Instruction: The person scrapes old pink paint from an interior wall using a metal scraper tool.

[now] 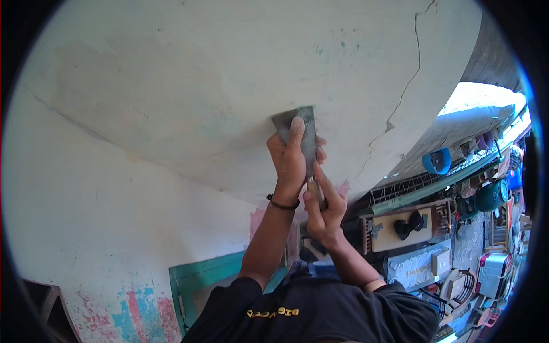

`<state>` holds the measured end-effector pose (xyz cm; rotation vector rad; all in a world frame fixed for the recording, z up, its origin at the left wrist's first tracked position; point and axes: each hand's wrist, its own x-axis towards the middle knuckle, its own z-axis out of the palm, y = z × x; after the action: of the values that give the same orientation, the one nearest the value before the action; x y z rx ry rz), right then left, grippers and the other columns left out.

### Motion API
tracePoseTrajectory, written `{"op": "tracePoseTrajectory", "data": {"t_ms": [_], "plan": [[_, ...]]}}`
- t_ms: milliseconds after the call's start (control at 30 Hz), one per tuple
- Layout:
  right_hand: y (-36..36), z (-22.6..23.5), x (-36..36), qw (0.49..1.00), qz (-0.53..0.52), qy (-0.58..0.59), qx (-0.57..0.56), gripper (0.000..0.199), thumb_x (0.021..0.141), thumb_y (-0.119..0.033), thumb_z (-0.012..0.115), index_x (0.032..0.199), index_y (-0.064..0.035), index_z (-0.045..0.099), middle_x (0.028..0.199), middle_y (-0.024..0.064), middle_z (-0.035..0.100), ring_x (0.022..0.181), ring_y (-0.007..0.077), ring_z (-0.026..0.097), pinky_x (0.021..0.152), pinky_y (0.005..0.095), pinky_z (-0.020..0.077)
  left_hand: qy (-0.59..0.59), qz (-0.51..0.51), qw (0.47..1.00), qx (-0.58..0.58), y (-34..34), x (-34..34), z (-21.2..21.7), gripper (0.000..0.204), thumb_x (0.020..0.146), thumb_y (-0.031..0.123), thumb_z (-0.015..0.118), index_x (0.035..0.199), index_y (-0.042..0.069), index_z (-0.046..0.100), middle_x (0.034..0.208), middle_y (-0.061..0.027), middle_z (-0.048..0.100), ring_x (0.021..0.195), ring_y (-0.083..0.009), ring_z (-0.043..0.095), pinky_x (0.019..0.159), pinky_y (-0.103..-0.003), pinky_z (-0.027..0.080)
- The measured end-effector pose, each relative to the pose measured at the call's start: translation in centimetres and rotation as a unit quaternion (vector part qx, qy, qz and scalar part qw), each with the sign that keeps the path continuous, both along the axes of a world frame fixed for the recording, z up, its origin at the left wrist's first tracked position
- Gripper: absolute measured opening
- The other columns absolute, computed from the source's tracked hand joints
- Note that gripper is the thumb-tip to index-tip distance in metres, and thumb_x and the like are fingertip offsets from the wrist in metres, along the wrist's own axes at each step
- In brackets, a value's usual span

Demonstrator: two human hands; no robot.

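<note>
Right hand (323, 214) clenched on scraper (304, 140) handle; left hand (290, 160) presses blade, pointing 12 o'clock, flat against ceiling (189, 86).

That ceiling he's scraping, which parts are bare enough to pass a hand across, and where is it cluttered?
The ceiling is bare left of the scraper, out to the wall, and between the scraper and the long crack. The left hand presses the blade, the right hand grips the handle. The hanging goods at lower right are crowded.
</note>
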<state>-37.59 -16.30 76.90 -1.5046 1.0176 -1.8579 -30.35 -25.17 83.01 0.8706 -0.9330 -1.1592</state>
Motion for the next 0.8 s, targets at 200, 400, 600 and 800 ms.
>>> {"op": "tracePoseTrajectory", "data": {"t_ms": [200,400,600,800], "plan": [[-0.1,-0.4,-0.4,0.999,0.017,0.024,0.039,0.051,0.086,0.002,0.058,0.137,0.0100,0.056,0.076,0.0098,0.068,0.059,0.0071,0.057,0.057,0.0223,0.0449,0.009,-0.006,1.000,-0.030,-0.5,0.2,-0.2,0.039,0.102,0.034,0.057,0.085,-0.001,0.060,0.065,-0.0147,0.064,0.044,-0.0176,0.058,0.039,-0.029,0.044],[-1.5,0.2,-0.2,1.000,0.000,0.003,0.006,0.051,0.089,0.000,0.059,0.139,0.0093,0.055,0.074,0.0047,0.065,0.059,0.0072,0.055,0.056,0.0228,0.0445,0.001,0.007,1.000,-0.017,-0.9,-0.4,1.4,0.040,0.102,0.035,0.057,0.087,-0.002,0.061,0.065,-0.0140,0.064,0.045,-0.0172,0.058,0.039,-0.029,0.044],[-1.0,0.2,-0.6,0.998,-0.028,0.036,-0.047,0.051,0.089,-0.001,0.059,0.139,0.0092,0.054,0.072,0.0057,0.065,0.058,0.0092,0.058,0.057,0.0238,0.0459,-0.003,0.016,0.999,-0.027,-0.1,-0.9,1.3,0.043,0.102,0.037,0.058,0.086,-0.002,0.061,0.064,-0.0133,0.063,0.044,-0.0167,0.057,0.039,-0.029,0.044],[-1.3,2.2,-1.1,1.000,-0.002,0.017,0.023,0.050,0.088,-0.001,0.057,0.137,0.0098,0.056,0.073,0.0076,0.067,0.059,0.0091,0.059,0.057,0.0237,0.0459,0.005,0.013,0.999,-0.030,-1.0,-1.4,3.1,0.042,0.102,0.037,0.059,0.084,-0.001,0.061,0.063,-0.0128,0.064,0.044,-0.0163,0.057,0.039,-0.029,0.045]]}}
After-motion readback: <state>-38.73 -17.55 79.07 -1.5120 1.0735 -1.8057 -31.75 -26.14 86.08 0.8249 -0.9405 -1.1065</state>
